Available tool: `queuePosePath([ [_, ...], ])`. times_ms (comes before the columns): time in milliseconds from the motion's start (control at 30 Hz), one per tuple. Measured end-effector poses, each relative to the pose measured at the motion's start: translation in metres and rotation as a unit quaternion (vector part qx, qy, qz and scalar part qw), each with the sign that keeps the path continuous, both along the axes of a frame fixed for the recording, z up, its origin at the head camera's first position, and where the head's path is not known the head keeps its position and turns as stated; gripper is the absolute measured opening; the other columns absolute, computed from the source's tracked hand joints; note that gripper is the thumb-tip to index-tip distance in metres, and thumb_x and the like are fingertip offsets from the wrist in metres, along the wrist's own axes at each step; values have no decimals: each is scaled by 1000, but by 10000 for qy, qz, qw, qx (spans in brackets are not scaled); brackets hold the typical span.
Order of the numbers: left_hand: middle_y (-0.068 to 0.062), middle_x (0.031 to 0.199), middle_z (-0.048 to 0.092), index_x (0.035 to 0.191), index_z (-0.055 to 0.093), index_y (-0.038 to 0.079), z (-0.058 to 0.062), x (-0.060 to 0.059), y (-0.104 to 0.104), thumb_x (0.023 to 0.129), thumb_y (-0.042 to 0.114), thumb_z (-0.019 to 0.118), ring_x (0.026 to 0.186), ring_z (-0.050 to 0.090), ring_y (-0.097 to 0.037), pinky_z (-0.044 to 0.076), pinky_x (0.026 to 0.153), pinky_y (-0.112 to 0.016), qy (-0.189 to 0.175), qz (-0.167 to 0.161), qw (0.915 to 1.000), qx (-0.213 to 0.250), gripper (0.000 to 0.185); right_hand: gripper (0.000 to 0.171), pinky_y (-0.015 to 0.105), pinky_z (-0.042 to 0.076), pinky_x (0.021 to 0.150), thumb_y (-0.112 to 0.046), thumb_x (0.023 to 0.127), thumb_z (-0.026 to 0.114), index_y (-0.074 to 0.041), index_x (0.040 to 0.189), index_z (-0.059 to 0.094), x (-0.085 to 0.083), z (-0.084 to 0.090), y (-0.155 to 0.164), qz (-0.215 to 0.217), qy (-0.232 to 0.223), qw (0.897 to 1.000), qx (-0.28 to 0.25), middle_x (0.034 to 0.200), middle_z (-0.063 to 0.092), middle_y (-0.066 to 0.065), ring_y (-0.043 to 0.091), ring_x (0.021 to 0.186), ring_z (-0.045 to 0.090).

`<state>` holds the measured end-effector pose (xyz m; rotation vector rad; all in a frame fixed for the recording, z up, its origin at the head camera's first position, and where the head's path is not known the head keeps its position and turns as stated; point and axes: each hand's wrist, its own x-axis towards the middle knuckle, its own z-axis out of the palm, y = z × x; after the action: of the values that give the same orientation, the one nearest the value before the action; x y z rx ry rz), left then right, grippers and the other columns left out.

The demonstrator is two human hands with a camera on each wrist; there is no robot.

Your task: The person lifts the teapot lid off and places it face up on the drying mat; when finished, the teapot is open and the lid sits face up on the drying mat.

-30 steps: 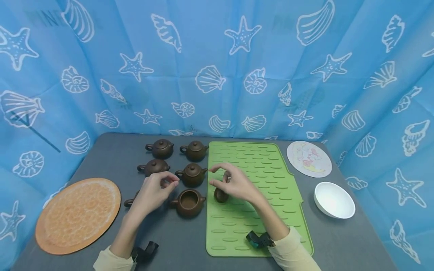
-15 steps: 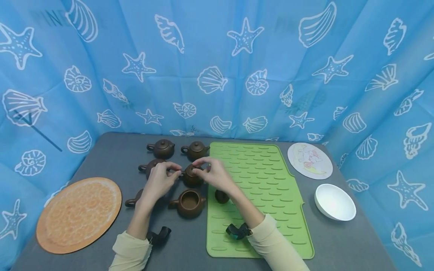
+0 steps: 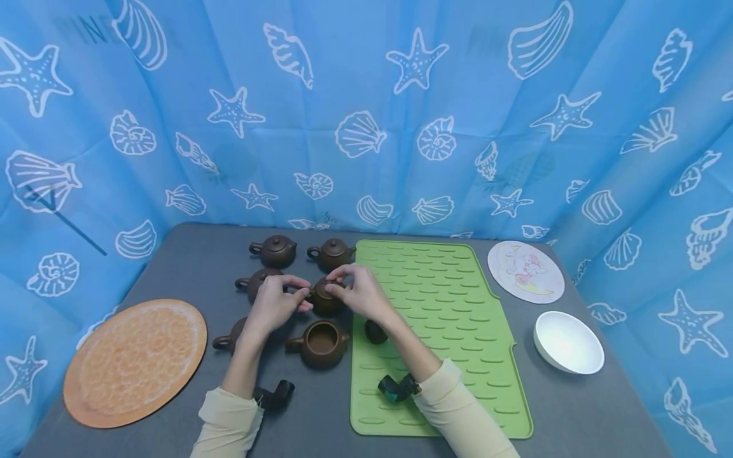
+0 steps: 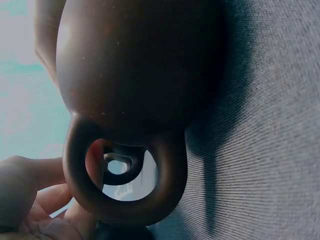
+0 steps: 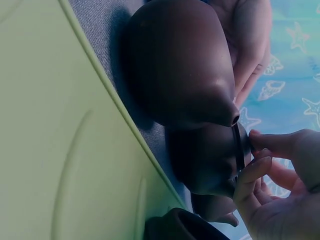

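The right hand is pinching the lid of a dark brown, rounded, clay-looking teapot standing just beside the green ridged mat. The left hand is curling its fingers at that pot's handle side; whether it is gripping anything cannot be told. The step in hand is probably handling this lid; the next move seems to be calling for a steady, level pinch. Six teapots are standing in pairs, one lidless teapot gaping. One partly hidden dark piece is lying on the mat. One white round bowl and two flat discs, an orange-brown disc and a pale printed disc, are lying around.
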<state>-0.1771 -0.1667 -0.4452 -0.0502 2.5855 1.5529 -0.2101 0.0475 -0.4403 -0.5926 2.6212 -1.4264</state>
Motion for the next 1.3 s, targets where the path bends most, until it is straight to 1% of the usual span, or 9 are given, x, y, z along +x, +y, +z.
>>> queuePosePath([
  [267, -22, 113, 78, 131, 73, 0, -1, -1, -1, 111, 13, 63, 83, 81, -15, 67, 80, -34, -137, 17, 9998, 157, 25, 14, 20, 43, 54, -17, 101, 79, -9, 112, 78, 7, 4, 7, 40, -94, 9991, -404, 120, 69, 15, 10, 60, 51],
  [467, -19, 112, 77, 130, 74, 4, -1, -2, 0, 110, 14, 64, 82, 80, -14, 67, 81, -33, -218, 78, 9996, 141, 24, 14, 24, 55, 71, -16, 100, 80, -10, 113, 78, 20, 10, 27, 15, -75, 9970, -774, 125, 69, 14, 12, 79, 63],
  [567, -18, 108, 79, 128, 74, 4, 0, -1, 0, 110, 13, 65, 82, 80, -16, 64, 74, -27, -199, 134, 9997, 79, 23, 14, 27, 58, 76, -16, 100, 80, -12, 114, 78, 27, 13, 40, -18, -29, 9970, -777, 128, 68, 12, 17, 84, 68],
  [667, -15, 101, 81, 126, 75, 3, -1, -1, 1, 109, 12, 66, 80, 81, -18, 58, 64, -21, -133, 177, 9998, 11, 22, 15, 26, 58, 72, -14, 102, 77, -11, 117, 76, 34, 17, 54, 15, -32, 9966, -822, 133, 67, 14, 26, 85, 72],
  [833, -13, 94, 82, 125, 76, 2, -1, -1, 2, 108, 11, 66, 79, 81, -19, 53, 60, -19, -59, 216, 9997, -44, 21, 19, 24, 48, 53, -10, 108, 67, -6, 126, 65, 41, 22, 77, 83, -260, 9954, -923, 117, 70, 21, 24, 67, 63],
  [967, -13, 93, 82, 125, 76, 2, -1, 0, 3, 109, 11, 66, 79, 81, -19, 53, 60, -18, -15, 216, 9997, -60, 21, 29, 36, 57, 52, -8, 111, 61, -7, 139, 59, 43, 26, 94, 254, -316, 9947, -943, 131, 65, 24, 30, 74, 69],
  [1067, -13, 94, 82, 125, 76, 2, 0, 0, 3, 109, 12, 66, 80, 82, -19, 53, 60, -18, -19, 213, 9998, -63, 21, 39, 46, 65, 63, -7, 113, 54, -10, 153, 53, 42, 29, 106, 478, -475, 9925, -1018, 149, 55, 26, 44, 90, 74],
  [1133, -13, 95, 82, 125, 76, 3, 0, 0, 3, 109, 12, 66, 80, 81, -19, 54, 61, -18, -36, 228, 9997, -71, 21, 43, 50, 67, 72, -7, 115, 50, -8, 158, 50, 40, 30, 113, 706, -679, 9885, -1156, 152, 52, 29, 49, 95, 75],
  [1300, -13, 98, 82, 126, 75, 3, -1, 0, 2, 109, 12, 65, 78, 80, -14, 58, 65, -20, -51, 210, 9997, -72, 21, 47, 52, 64, 96, -7, 115, 49, -2, 161, 46, 34, 31, 130, 1130, -1369, 9712, -1589, 161, 45, 31, 57, 113, 73],
])
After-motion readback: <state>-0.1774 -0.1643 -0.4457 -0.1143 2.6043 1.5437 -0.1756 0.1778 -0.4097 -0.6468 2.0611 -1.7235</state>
